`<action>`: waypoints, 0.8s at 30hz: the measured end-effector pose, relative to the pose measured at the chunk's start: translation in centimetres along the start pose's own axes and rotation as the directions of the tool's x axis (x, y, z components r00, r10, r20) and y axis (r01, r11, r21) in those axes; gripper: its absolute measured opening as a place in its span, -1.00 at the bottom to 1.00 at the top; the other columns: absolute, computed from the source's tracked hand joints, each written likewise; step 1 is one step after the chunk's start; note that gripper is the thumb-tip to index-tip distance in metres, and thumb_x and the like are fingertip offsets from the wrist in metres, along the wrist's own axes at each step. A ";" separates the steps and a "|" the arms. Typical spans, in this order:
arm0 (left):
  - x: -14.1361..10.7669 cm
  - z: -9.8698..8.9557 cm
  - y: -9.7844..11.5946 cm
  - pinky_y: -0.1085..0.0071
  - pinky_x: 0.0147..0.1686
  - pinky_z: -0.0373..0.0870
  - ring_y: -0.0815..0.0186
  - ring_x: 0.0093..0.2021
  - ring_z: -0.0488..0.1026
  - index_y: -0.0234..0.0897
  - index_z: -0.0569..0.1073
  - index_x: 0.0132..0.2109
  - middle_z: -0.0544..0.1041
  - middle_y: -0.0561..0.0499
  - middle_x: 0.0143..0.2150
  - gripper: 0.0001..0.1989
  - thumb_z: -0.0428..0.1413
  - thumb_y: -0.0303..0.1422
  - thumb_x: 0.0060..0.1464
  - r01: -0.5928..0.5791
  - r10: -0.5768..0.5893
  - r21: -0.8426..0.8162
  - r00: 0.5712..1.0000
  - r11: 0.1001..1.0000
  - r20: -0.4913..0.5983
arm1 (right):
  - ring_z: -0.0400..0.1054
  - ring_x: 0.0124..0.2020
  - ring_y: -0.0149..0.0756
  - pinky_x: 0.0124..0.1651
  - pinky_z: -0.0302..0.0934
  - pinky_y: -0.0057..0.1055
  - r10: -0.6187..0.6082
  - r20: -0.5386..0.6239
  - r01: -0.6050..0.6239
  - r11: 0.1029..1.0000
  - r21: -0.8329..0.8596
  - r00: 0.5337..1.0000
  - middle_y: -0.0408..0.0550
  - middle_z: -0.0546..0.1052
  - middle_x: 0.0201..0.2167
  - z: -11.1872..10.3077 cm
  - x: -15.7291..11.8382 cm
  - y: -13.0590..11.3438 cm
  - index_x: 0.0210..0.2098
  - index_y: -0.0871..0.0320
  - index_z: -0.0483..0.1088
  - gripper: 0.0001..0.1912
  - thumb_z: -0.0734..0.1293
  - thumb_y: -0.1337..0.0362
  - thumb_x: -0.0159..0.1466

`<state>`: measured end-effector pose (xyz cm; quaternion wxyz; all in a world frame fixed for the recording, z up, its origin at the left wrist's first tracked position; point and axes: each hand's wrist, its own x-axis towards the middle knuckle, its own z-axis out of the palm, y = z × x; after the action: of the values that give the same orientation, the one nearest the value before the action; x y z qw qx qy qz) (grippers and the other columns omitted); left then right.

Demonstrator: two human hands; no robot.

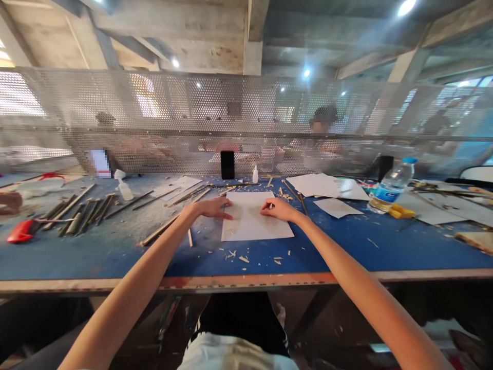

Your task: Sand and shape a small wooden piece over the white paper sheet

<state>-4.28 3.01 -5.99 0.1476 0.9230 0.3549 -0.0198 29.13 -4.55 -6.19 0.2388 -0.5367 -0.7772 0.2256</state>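
A white sheet of paper (252,223) lies flat on the blue table in front of me. My left hand (216,207) rests at its left edge with the fingers apart, holding nothing. Over the right part of the sheet is my right hand (278,209), its thumb and index finger pinched together; whatever may be between them is too small to make out. Wood shavings (244,259) are scattered near the sheet's front edge. Behind the sheet stand a black phone (227,165) and a small white bottle (255,174).
Sticks (87,215) and a red-handled tool (21,231) lie at left, near another person's hand (11,203). More papers (327,185), a water bottle (393,186) and a yellow object (401,211) are at right. A perforated metal screen (185,113) stands behind the table.
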 end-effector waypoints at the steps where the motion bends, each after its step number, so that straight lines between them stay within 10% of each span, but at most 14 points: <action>1: 0.0 0.1 -0.1 0.18 0.30 0.28 -0.13 0.37 0.36 -0.15 0.34 0.45 0.40 -0.20 0.46 -0.15 0.18 0.22 0.20 -0.005 0.005 0.001 1.000 1.000 -0.004 | 0.50 -0.23 -0.22 -0.15 0.28 -0.35 0.004 -0.004 -0.004 1.000 -0.004 1.000 -0.02 0.70 -0.27 0.0 0.0 0.0 -0.31 0.14 0.62 -0.76 0.56 0.09 0.23; 24: -0.2 -0.1 0.3 0.15 0.34 0.25 -0.14 0.41 0.33 -0.19 0.35 0.45 0.40 -0.21 0.46 -0.17 0.18 0.19 0.22 -0.024 0.024 -0.018 1.000 1.000 -0.005 | 0.51 -0.24 -0.17 -0.14 0.31 -0.31 0.002 0.093 -0.001 1.000 -0.016 0.996 0.00 0.69 -0.29 -1.2 -0.1 -0.2 -0.33 0.14 0.61 -0.76 0.57 0.08 0.21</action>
<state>-4.24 2.70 -5.77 0.1552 0.9259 0.3442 -0.0128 29.80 -4.60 -5.14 0.1979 -0.5280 -0.7889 0.2445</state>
